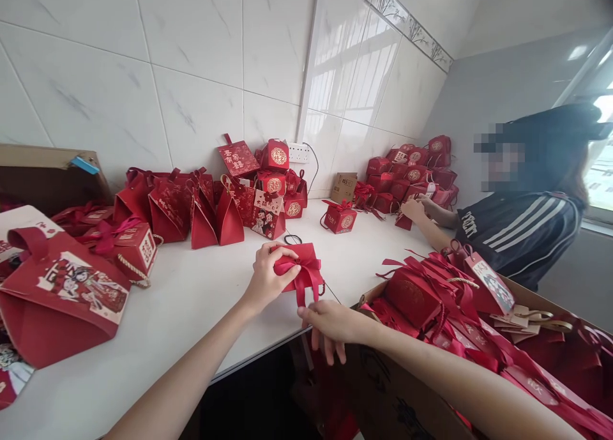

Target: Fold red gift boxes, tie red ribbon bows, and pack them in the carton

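Observation:
A red gift box [302, 251] lies on the white table near its front edge, tied with a red satin ribbon [312, 278] in a bow. My left hand [269, 275] grips the box from the left, thumb and fingers pressed on its top beside the bow. Below the bow, my right hand [330, 325] pinches a hanging ribbon tail between thumb and forefinger, its other fingers pointing down past the table edge. A dark cord handle shows at the box's right side. The underside of the box is hidden.
Finished-looking red boxes [175, 204] stand along the tiled wall, and a ribboned box [340, 216] sits ahead. A large red bag [62, 293] is at left. On the right, a carton [371, 294] overflows with boxes and ribbons; a co-worker [527, 216] handles something small behind it.

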`<state>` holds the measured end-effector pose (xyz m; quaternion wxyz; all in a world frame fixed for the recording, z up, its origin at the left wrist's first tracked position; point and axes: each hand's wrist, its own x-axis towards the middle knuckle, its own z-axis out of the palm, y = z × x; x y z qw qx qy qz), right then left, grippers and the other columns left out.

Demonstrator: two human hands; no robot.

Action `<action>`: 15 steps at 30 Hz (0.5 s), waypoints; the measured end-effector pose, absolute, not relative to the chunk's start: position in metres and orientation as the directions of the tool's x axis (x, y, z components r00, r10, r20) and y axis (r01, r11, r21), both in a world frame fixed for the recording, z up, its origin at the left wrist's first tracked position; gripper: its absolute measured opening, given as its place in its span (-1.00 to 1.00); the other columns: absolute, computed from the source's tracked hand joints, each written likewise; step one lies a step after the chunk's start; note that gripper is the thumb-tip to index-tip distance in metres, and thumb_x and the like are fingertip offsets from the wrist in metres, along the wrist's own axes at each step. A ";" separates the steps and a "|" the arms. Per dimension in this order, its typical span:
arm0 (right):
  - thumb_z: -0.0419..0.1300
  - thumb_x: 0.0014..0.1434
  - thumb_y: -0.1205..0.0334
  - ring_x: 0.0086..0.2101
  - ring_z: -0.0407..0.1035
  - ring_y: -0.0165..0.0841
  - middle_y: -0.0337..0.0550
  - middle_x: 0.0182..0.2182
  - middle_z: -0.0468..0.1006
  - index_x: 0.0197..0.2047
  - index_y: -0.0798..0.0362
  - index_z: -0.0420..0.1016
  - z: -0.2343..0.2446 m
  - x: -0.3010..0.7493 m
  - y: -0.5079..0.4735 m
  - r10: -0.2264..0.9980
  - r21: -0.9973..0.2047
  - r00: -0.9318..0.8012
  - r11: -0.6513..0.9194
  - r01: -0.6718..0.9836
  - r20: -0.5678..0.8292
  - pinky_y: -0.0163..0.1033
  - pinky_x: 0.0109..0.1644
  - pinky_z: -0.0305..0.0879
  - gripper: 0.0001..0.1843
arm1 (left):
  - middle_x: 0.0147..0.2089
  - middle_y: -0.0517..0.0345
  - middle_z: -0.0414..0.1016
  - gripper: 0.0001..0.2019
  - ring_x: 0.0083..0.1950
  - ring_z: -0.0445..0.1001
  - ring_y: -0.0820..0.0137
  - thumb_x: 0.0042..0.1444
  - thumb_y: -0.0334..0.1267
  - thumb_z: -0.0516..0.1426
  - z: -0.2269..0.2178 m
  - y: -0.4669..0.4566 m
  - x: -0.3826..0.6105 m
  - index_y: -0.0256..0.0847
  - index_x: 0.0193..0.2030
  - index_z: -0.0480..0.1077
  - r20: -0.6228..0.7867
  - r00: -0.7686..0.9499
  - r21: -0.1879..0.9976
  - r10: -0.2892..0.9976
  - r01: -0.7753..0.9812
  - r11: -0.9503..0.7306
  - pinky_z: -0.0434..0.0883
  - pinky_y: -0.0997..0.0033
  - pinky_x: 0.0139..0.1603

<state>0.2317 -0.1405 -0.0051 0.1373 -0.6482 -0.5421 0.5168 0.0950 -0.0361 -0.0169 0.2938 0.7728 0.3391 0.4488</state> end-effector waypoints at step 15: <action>-0.01 0.22 0.10 -0.74 0.37 -0.45 -0.33 -0.51 0.40 -0.08 0.04 0.11 -0.013 0.225 -0.130 0.878 -0.879 -0.158 -0.408 0.246 -0.451 -0.46 -0.83 0.14 -0.74 | -0.04 0.10 0.25 -0.87 0.15 0.20 0.18 0.00 -0.20 0.15 -0.017 -0.037 0.094 -0.06 -0.27 0.43 0.494 0.345 0.756 0.798 0.282 -0.591 0.17 0.07 0.18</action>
